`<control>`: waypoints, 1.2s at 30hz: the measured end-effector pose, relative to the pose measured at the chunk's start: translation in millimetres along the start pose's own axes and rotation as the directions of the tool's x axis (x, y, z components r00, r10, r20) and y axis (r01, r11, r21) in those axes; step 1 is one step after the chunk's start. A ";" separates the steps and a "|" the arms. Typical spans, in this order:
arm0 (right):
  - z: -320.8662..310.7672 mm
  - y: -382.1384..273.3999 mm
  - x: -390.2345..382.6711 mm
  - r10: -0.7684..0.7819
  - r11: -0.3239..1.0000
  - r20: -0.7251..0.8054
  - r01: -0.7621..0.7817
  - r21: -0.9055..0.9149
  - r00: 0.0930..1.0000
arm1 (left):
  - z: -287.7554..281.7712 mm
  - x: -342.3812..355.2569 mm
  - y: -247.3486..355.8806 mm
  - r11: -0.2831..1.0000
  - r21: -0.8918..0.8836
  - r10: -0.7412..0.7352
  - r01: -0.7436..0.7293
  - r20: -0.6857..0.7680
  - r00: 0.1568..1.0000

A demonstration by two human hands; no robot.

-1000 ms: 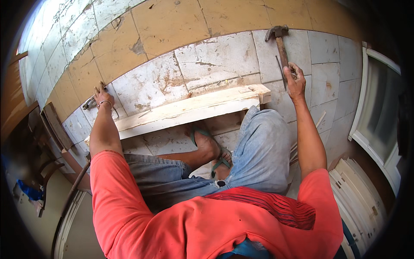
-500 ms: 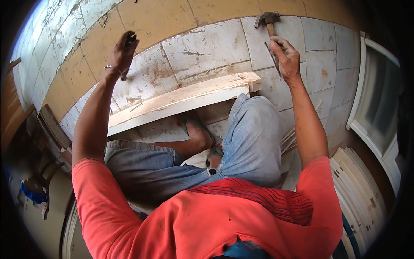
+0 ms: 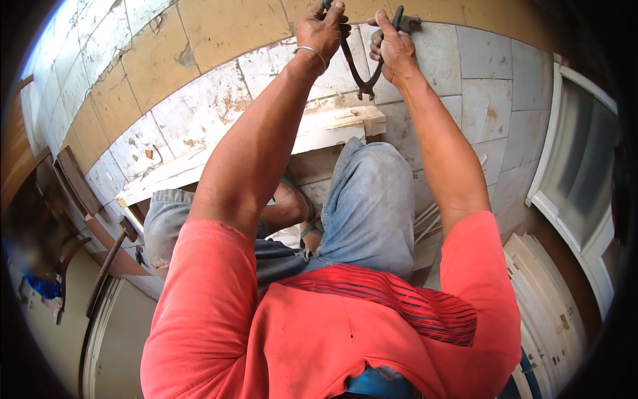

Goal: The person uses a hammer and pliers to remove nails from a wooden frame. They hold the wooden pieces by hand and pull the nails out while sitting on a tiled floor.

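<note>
The left hand [image 3: 320,33] and right hand [image 3: 395,53] each held one handle of the pincers [image 3: 364,87], already spread between them. No grip showed yet on the board [image 3: 335,124], nearer the body than both hands.

A white-framed glazed panel [image 3: 577,166] is noted at right; pale boards [image 3: 546,292] are seen stacked near it; tan floor tiles [image 3: 229,30] are bordered by stained white tiles [image 3: 484,103].
</note>
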State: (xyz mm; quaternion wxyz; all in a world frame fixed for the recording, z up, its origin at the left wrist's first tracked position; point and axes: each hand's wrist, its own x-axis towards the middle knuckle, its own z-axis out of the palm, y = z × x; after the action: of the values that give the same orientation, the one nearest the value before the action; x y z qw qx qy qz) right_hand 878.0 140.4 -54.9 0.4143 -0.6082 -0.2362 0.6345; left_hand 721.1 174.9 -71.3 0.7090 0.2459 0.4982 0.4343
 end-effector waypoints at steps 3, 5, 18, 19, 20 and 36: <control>-7.3 17.4 3.6 0.052 0.991 -0.128 -0.035 0.128 0.990 | -8.8 -23.7 -8.7 0.994 0.105 -0.029 0.039 -0.088 0.996; -6.5 31.3 5.8 0.203 0.947 -0.090 -0.172 0.271 0.975 | -17.4 -39.2 -20.4 0.980 0.157 -0.112 0.118 -0.048 0.993; 3.0 54.4 9.1 0.241 0.953 0.075 -0.251 0.169 0.967 | -15.2 -61.5 -49.9 0.948 0.293 -0.083 0.124 -0.150 0.985; 4.0 54.7 10.4 0.243 0.953 0.073 -0.252 0.169 0.967 | -11.8 -62.5 -50.6 0.928 0.353 -0.060 0.116 -0.166 0.984; 6.0 54.4 11.1 0.249 0.955 0.092 -0.260 0.142 0.964 | -10.3 -64.4 -49.8 0.927 0.354 -0.064 0.121 -0.167 0.984; 12.8 56.7 24.1 0.306 0.951 0.070 -0.302 -0.070 0.949 | -16.7 -88.1 -80.0 0.905 0.413 0.008 0.096 -0.244 0.970</control>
State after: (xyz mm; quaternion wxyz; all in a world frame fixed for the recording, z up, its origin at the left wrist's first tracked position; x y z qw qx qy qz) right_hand 854.2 131.7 -112.5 0.2839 -0.6234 -0.1744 0.7073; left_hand 724.3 57.5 -96.8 0.5833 0.3277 0.6677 0.3264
